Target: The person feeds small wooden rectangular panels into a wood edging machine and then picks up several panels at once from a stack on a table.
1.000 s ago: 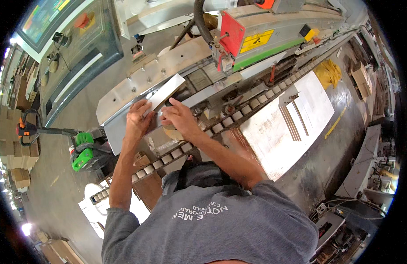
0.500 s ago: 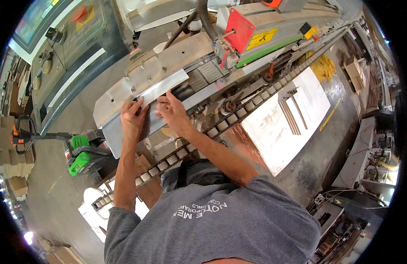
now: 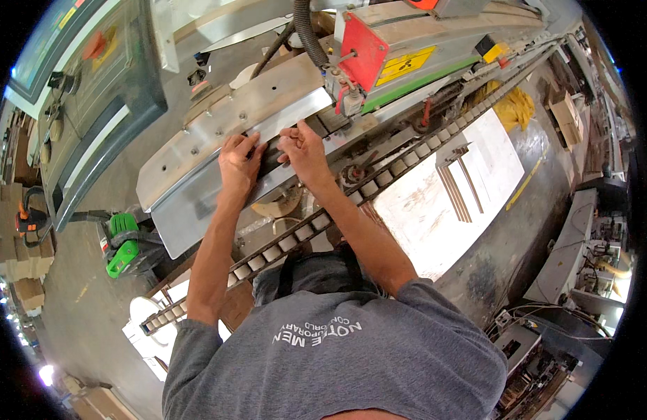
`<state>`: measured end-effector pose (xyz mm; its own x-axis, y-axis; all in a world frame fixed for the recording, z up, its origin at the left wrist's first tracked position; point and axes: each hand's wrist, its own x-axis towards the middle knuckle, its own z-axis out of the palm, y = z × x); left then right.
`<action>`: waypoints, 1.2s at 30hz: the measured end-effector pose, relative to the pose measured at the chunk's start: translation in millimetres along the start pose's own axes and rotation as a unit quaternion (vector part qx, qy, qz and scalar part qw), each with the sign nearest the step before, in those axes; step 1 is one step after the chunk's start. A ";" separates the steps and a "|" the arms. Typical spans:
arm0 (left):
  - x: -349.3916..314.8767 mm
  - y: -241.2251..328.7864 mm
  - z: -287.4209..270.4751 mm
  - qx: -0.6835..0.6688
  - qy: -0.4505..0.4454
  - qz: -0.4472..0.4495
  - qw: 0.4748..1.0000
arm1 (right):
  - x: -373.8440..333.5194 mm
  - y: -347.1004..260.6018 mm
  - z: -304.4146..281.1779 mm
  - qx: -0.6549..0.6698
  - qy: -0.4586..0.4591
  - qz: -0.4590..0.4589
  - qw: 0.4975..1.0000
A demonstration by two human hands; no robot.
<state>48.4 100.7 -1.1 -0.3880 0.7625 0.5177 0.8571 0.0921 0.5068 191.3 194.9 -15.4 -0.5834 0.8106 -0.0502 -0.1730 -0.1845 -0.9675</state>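
Observation:
A narrow white strip [image 3: 295,110] lies along the bolted metal guide [image 3: 229,115] of a long machine. My left hand [image 3: 239,166] is closed at the strip's left part, fingers bent over its near edge. Close to its right, my right hand [image 3: 306,152] has its fingers curled in and the index fingertip at the strip's near edge. The palms hide part of the grip. Under my left hand, the smooth metal infeed plate [image 3: 180,224] extends to the left.
A red guard [image 3: 363,50] and a ribbed hose [image 3: 308,35] stand beyond the strip's right end. A roller rail [image 3: 288,243] runs along the near side. To the right is a white board [image 3: 414,210] with several thin strips on it. A control panel [image 3: 103,133] stands at left.
The white strip has slid right along the guide toward the red guard. Both hands have moved right with it, and my right fingers have curled in more.

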 end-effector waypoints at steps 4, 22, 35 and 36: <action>20.7 25.5 32.4 0.016 -0.007 0.014 1.000 | 13.1 -10.1 -31.3 -0.039 0.025 -0.033 0.998; 20.2 91.7 65.5 -0.040 -0.080 0.002 0.996 | -163.1 -54.7 -340.4 -0.686 0.263 0.014 0.678; -38.0 94.5 33.3 -0.083 -0.062 -0.049 0.993 | -149.4 -28.4 -387.4 -0.783 0.195 0.050 0.588; -40.1 97.9 36.9 -0.107 -0.054 -0.047 0.992 | -158.0 -20.2 -400.8 -0.814 0.195 -0.002 0.547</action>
<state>160.4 102.8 2.3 -0.4148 0.8217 0.3908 0.7227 0.0366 0.6902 605.1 293.3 -87.3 -0.3173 0.9248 0.2100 0.9475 0.3000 0.1107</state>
